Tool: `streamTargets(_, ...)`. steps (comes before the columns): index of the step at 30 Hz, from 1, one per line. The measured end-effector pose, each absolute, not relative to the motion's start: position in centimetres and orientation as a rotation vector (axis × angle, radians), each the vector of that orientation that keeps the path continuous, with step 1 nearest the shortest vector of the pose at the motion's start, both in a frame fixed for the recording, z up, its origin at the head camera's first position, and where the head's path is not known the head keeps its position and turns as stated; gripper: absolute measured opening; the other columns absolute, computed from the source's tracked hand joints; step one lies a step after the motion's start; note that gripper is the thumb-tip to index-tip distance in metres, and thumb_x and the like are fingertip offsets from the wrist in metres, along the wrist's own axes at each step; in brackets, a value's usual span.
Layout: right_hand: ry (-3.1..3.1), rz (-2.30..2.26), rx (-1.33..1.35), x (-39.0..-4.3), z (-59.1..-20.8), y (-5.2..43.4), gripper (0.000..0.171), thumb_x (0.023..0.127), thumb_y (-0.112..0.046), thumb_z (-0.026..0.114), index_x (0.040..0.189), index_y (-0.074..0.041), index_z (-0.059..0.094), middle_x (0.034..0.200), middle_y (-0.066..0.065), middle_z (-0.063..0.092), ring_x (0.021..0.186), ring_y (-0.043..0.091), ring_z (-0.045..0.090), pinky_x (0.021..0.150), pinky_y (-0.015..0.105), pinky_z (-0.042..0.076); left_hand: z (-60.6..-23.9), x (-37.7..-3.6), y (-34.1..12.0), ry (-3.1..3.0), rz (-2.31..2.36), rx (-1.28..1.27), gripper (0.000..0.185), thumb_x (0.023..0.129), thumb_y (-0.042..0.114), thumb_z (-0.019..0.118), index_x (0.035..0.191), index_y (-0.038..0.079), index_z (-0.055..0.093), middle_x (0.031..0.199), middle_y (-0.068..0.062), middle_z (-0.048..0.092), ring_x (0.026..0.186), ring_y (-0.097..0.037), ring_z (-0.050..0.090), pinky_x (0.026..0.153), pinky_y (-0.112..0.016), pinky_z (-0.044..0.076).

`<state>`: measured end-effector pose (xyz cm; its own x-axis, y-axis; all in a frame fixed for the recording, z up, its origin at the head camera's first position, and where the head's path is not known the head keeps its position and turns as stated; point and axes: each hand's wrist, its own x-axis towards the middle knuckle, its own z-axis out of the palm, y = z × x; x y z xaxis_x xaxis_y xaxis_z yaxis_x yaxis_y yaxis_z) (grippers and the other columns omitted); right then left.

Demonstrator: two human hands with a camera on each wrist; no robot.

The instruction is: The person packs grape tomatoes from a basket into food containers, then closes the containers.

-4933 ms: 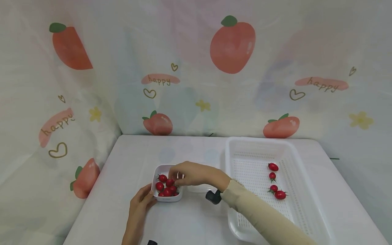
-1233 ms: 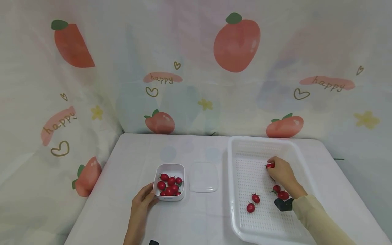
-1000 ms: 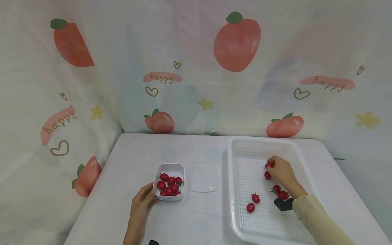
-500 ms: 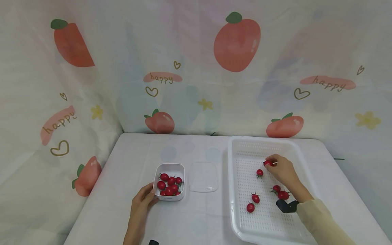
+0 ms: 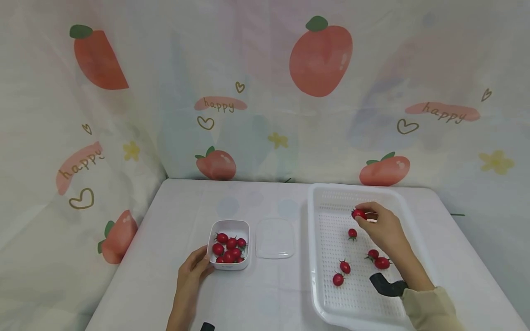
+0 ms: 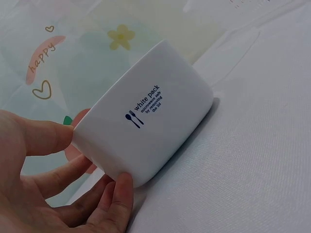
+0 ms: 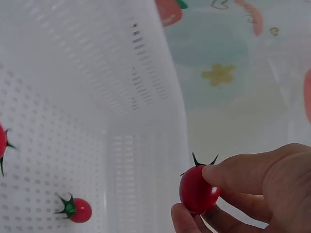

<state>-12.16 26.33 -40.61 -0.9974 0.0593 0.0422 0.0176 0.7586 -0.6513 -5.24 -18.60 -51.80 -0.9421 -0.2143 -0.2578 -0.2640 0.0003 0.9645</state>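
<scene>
Cherry tomatoes are spread between two containers. My right hand [image 5: 383,227] pinches one cherry tomato [image 7: 198,190] between thumb and fingertips, held above the far part of the white perforated basket [image 5: 313,257]. Its green stem leaves point away from the hand. Another tomato [image 5: 352,233] lies on the basket floor just below. My left hand [image 5: 192,270] holds a small white plastic container [image 6: 146,109] at its left near corner, thumb and fingers against the wall. Several cherry tomatoes [image 5: 228,256] lie inside this container, seen only in the head view.
A clear flat lid [image 5: 275,239] lies between container and basket. Two tomatoes [image 5: 345,267] rest at the basket's left-middle, and two more [image 5: 382,263] beneath the right forearm. A printed curtain [image 5: 265,59] stands behind the table.
Over the last second my right hand has lifted the pinched tomato up and slightly left. The tomato below it has shifted left on the basket floor. My left hand stays put.
</scene>
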Motion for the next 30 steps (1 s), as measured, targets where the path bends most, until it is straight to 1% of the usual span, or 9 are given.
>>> streamTargets(5,-2.814,1.142,-0.047,-11.0,-39.4,25.1,0.042,0.103,-0.019,0.064,0.140,0.000,0.058,0.135,0.027,0.063,0.125,0.045,0.061,0.101,0.057,0.057,-51.9,-5.3,-18.5,2.201,2.127,-0.521,0.045,0.107,0.029,0.058,0.148,0.011,0.056,0.151,-0.014,0.056,0.130,-0.028,0.060,0.097,-0.023,0.060)
streamTargets(8,-2.774,1.207,-0.013,-10.5,-39.1,24.6,0.042,0.104,-0.023,0.065,0.140,-0.003,0.059,0.136,0.023,0.064,0.124,0.041,0.062,0.097,0.029,0.061,-51.8,-5.3,-18.5,2.200,2.127,-0.515,0.045,0.107,0.028,0.058,0.148,0.011,0.055,0.150,-0.014,0.056,0.130,-0.028,0.060,0.097,-0.024,0.060)
streamTargets(10,-2.740,1.257,0.012,-10.3,-39.1,24.1,0.042,0.103,-0.025,0.066,0.140,-0.005,0.059,0.135,0.021,0.065,0.123,0.035,0.063,0.091,0.011,0.057,-51.8,-5.3,-18.5,2.202,2.125,-0.514,0.044,0.108,0.028,0.058,0.148,0.011,0.055,0.150,-0.015,0.056,0.130,-0.028,0.060,0.097,-0.023,0.060)
streamTargets(12,-2.692,1.332,0.048,-10.0,-39.2,23.6,0.042,0.103,-0.026,0.067,0.139,-0.007,0.060,0.134,0.019,0.066,0.119,0.024,0.064,0.085,-0.001,0.049,-51.8,-5.3,-18.5,2.203,2.125,-0.515,0.044,0.108,0.027,0.057,0.148,0.011,0.055,0.150,-0.015,0.056,0.130,-0.029,0.060,0.097,-0.023,0.060)
streamTargets(17,-2.540,1.541,0.145,-9.7,-39.7,21.9,0.040,0.101,-0.023,0.070,0.137,-0.007,0.063,0.127,0.009,0.067,0.105,-0.003,0.066,0.087,0.007,0.055,-51.8,-5.3,-18.5,2.209,2.126,-0.520,0.044,0.108,0.027,0.058,0.148,0.011,0.055,0.150,-0.014,0.056,0.130,-0.029,0.060,0.096,-0.022,0.060)
streamTargets(22,-2.437,1.687,0.221,-9.6,-39.7,20.1,0.040,0.100,-0.019,0.072,0.138,-0.007,0.066,0.121,-0.011,0.068,0.103,-0.003,0.070,0.089,0.011,0.057,-51.9,-5.3,-18.5,2.196,2.137,-0.520,0.044,0.108,0.028,0.058,0.149,0.011,0.055,0.151,-0.014,0.056,0.130,-0.029,0.060,0.097,-0.022,0.060)
streamTargets(24,-2.418,1.707,0.244,-9.7,-39.7,19.4,0.039,0.100,-0.016,0.072,0.138,-0.008,0.067,0.121,-0.013,0.068,0.104,-0.003,0.071,0.090,0.011,0.057,-51.9,-5.2,-18.5,2.186,2.143,-0.519,0.045,0.108,0.029,0.058,0.149,0.012,0.055,0.151,-0.014,0.055,0.130,-0.029,0.059,0.097,-0.022,0.060)
streamTargets(26,-2.394,1.727,0.264,-9.7,-39.7,18.7,0.039,0.099,-0.014,0.072,0.137,-0.008,0.068,0.122,-0.010,0.069,0.106,-0.003,0.069,0.092,0.011,0.057,-51.8,-5.2,-18.5,2.187,2.140,-0.515,0.045,0.108,0.029,0.058,0.149,0.011,0.055,0.152,-0.014,0.055,0.131,-0.029,0.060,0.097,-0.022,0.060)
streamTargets(30,-2.364,1.758,0.292,-10.0,-39.7,17.1,0.038,0.099,-0.012,0.072,0.137,-0.008,0.069,0.130,0.007,0.070,0.113,-0.005,0.064,0.096,0.010,0.054,-51.7,-5.1,-18.5,2.191,2.139,-0.520,0.045,0.108,0.029,0.057,0.149,0.011,0.055,0.151,-0.014,0.055,0.130,-0.028,0.060,0.097,-0.023,0.060)
